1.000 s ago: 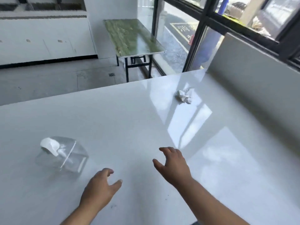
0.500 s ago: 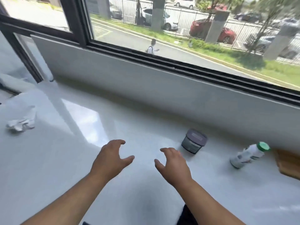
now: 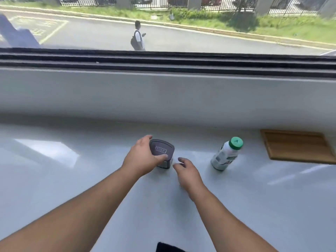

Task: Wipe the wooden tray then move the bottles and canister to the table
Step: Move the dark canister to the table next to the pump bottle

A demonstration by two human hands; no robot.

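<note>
Countertop (image 3: 72, 179): left hand (image 3: 141, 159) apparently clasps canister (image 3: 162, 149).

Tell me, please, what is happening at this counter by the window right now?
A person is working bare-handed at a white counter. The left hand wraps around a grey canister, thumb on its near side and fingers behind it. The right hand hovers open just beside it, holding nothing. A white bottle with a green cap stands to the right, and the wooden tray lies empty beyond it.
</note>
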